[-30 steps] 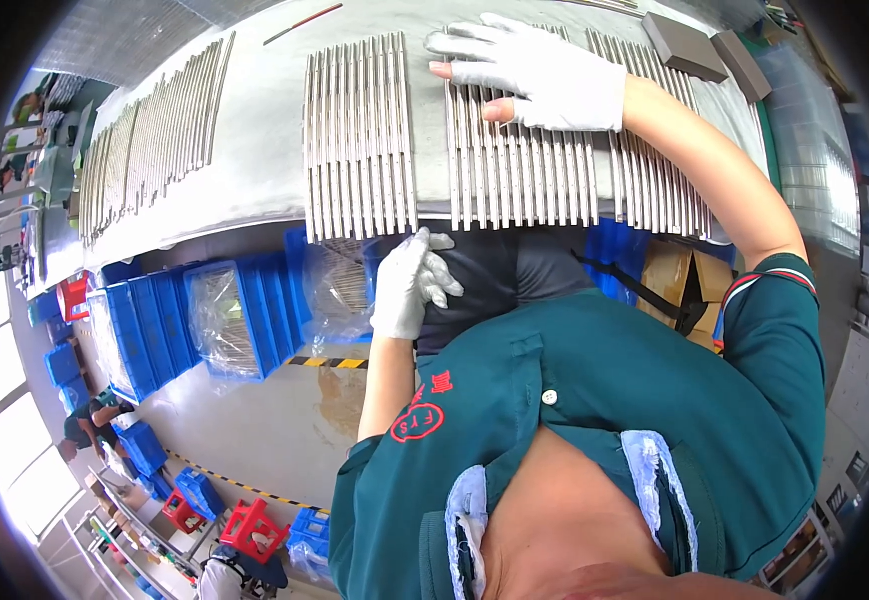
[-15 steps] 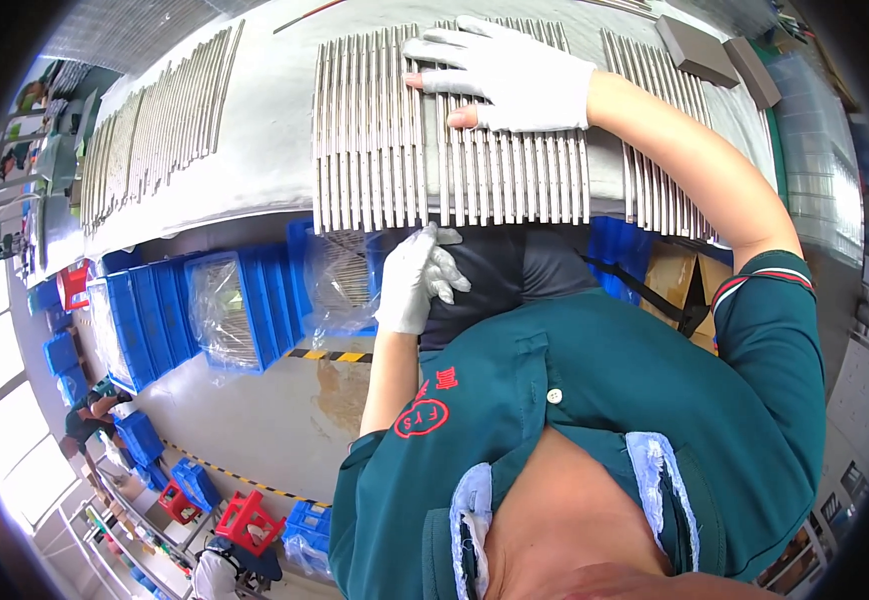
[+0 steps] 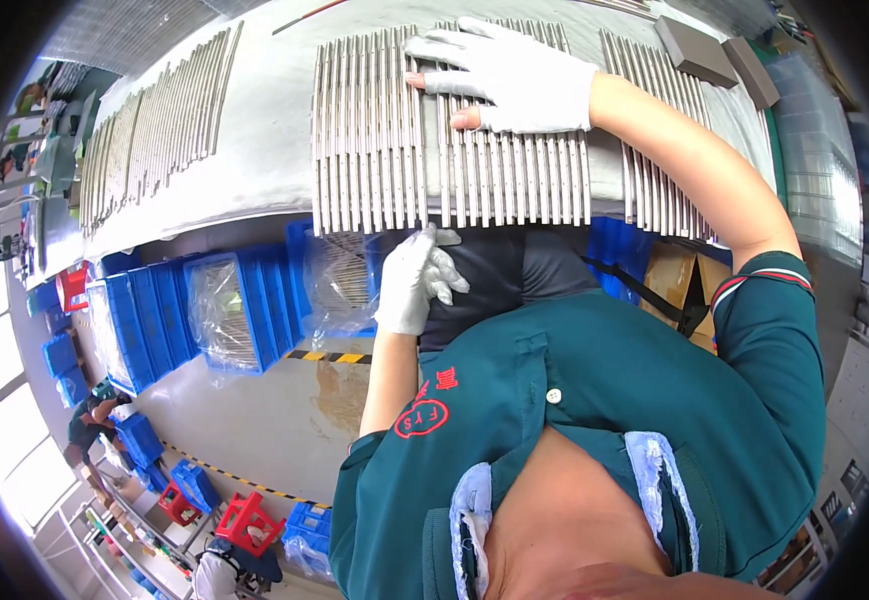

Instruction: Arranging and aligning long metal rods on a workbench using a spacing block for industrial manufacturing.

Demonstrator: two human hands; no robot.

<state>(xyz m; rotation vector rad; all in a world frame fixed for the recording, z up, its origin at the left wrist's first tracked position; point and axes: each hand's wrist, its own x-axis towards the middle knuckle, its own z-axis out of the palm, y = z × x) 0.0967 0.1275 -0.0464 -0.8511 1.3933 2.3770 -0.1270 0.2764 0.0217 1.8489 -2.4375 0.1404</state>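
Thin metal rods (image 3: 367,140) lie side by side in a flat row on the white-covered table (image 3: 265,130). A second row of metal rods (image 3: 520,180) lies just right of it, with a narrow gap between. My right hand (image 3: 520,85), in a white glove with bare thumb and one bare fingertip, rests flat across the second row. Its fingers are spread and reach the first row's edge. My left hand (image 3: 420,280), also gloved, hangs at the table's front edge below the rod ends. Its fingers are loosely bent and apart, with nothing visible in them.
More rods (image 3: 670,190) lie under my right forearm, and another group (image 3: 160,130) at the far left. Grey blocks (image 3: 697,50) sit at the back right. Blue crates (image 3: 240,310) with plastic-wrapped rods stand below the table. A person (image 3: 95,415) bends at the far left.
My right hand has shifted very slightly to the right on the rods. My left hand stays nearly still. The distant person has moved a little.
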